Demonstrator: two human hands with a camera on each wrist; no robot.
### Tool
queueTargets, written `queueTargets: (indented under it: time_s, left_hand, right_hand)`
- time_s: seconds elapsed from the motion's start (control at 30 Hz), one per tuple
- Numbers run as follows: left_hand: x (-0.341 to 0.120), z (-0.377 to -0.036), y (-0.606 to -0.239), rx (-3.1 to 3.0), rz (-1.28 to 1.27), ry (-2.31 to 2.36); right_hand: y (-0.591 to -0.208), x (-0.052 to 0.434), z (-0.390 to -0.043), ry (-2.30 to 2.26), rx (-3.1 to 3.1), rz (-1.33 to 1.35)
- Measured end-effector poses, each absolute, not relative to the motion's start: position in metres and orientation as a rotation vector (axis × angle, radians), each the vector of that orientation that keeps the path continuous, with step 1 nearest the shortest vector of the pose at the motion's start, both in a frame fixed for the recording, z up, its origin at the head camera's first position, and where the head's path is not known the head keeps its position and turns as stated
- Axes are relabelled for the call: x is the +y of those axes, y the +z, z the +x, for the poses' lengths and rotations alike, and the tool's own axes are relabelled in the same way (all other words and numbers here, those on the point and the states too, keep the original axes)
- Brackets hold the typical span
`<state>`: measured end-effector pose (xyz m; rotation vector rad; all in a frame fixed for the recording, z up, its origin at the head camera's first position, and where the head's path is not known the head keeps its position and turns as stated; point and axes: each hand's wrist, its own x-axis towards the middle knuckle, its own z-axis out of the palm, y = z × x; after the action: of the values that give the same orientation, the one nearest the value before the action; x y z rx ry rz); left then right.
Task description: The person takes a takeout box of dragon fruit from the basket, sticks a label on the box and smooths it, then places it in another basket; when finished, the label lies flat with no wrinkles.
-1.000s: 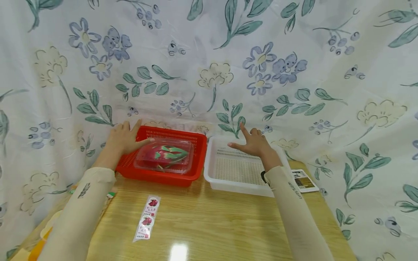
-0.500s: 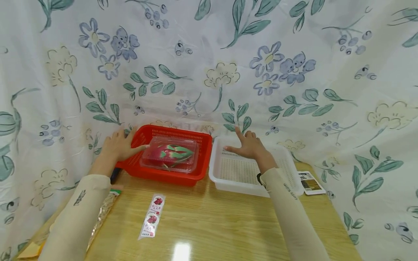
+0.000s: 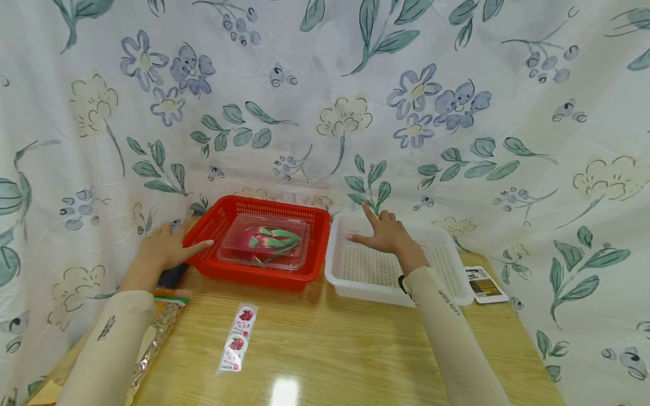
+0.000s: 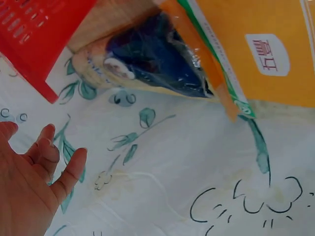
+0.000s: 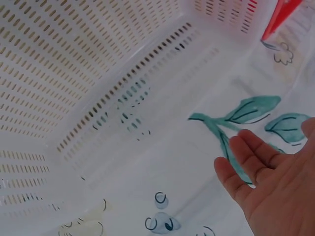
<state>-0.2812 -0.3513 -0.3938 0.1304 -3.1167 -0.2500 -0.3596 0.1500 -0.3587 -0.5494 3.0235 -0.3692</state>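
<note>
Dragon fruit box (image 3: 264, 241) lies between both open hands.

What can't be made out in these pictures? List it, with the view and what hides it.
- Sticker strip, head view: print too small to read.
- Card right of the white basket, head view: print too small to read.
- Dark packet, left wrist view: contents unclear; the orange packet beside it is cut off by the frame edge.
- Dragon fruit in the red basket, head view: underside hidden by the clear box and basket wall.
</note>
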Motion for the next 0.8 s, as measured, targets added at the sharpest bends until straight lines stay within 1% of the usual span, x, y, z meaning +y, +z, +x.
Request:
queueTargets:
  time_s: [0.33, 0.53, 0.8]
  left_hand:
    - [-0.358, -0.282, -0.404, -3.115, 0.107, -0.236]
    - [-0.359, -0.28, -0.41, -3.113, 0.136, -0.243]
    - [-0.36, -0.276, -0.417, -3.109, 0.131, -0.237]
  right_hand:
    - [-0.365, 0.15, -0.363, -0.348, 3.006, -0.54]
    - [-0.37, 0.149, -0.365, -0.368, 3.002, -0.56]
    - [-0.37, 0.146, -0.363, -0.383, 2.981, -0.555]
